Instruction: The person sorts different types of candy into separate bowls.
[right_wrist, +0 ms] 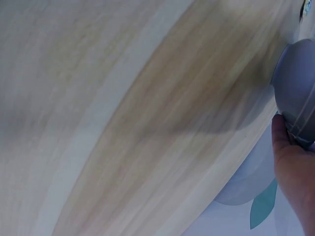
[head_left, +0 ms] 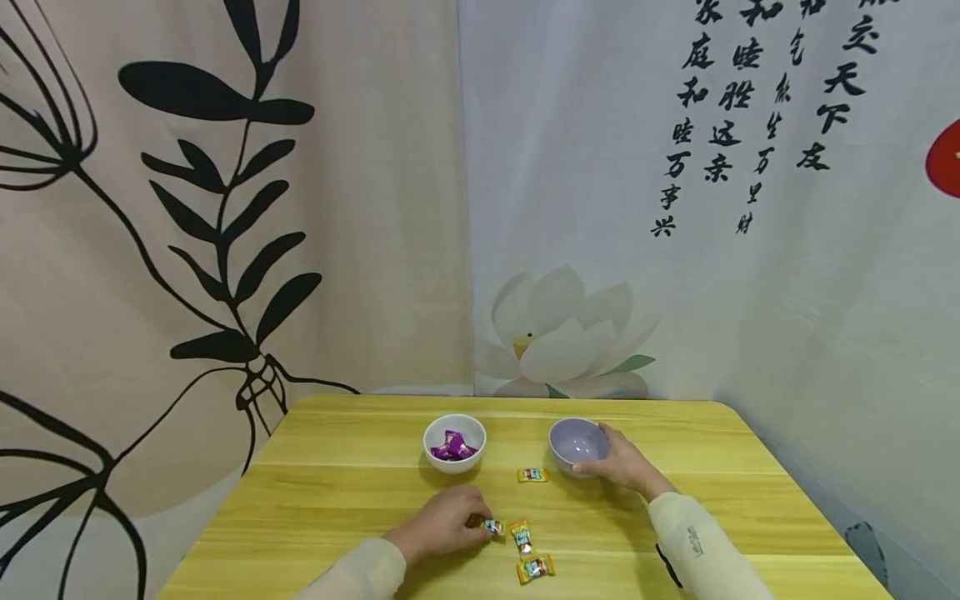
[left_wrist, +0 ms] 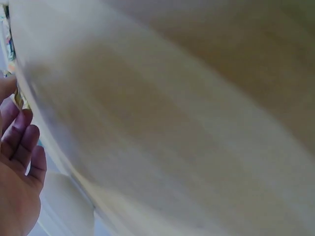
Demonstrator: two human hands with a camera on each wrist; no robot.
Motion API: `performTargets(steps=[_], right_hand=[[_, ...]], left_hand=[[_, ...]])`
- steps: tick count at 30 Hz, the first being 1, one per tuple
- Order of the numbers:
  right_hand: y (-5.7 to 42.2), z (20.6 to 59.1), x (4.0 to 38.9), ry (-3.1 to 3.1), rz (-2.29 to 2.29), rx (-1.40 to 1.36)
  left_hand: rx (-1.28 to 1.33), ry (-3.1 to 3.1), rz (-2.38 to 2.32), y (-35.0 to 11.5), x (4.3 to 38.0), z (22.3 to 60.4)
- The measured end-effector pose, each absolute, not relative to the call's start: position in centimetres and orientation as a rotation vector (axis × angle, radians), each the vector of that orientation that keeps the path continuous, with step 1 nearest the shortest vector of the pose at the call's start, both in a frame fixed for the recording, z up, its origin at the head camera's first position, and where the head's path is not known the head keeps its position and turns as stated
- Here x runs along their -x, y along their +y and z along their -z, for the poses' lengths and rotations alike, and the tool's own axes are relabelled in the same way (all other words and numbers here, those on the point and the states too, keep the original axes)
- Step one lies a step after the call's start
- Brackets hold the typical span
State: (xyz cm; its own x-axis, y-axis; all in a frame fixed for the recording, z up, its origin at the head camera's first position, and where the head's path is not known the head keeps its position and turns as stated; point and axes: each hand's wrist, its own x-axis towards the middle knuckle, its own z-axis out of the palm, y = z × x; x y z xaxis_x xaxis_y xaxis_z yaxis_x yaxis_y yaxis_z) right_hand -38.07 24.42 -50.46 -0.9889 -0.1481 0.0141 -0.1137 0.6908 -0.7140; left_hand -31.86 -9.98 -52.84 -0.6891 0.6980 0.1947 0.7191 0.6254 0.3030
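While left grip [head_left: 447, 523] pinches yellow-wrapped candy [head_left: 495, 527], right grip [head_left: 628, 463] holds smooth, round purple bowl [head_left: 576, 441] at side.

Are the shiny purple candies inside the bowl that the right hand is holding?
No, the purple candies lie in the white bowl, while the right hand holds the purple bowl.

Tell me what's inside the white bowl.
The white bowl holds shiny purple wrapped pieces, bunched together. Their exact number is unclear, and whatever lies beneath them is covered and can't be seen.
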Motion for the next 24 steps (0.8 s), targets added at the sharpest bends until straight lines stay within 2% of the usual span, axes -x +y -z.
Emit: performTargets(steps=[9,24], right_hand=[[24.3,50.6,38.0,2.832,1.224,0.204],[24.2,50.9,37.9,2.843,1.270,0.198]], left_hand=[[1.137,-2.762,0.610,-8.6,32.8,51.4],[0.928,-2.694,0.685,-2.6,37.2,49.0]])
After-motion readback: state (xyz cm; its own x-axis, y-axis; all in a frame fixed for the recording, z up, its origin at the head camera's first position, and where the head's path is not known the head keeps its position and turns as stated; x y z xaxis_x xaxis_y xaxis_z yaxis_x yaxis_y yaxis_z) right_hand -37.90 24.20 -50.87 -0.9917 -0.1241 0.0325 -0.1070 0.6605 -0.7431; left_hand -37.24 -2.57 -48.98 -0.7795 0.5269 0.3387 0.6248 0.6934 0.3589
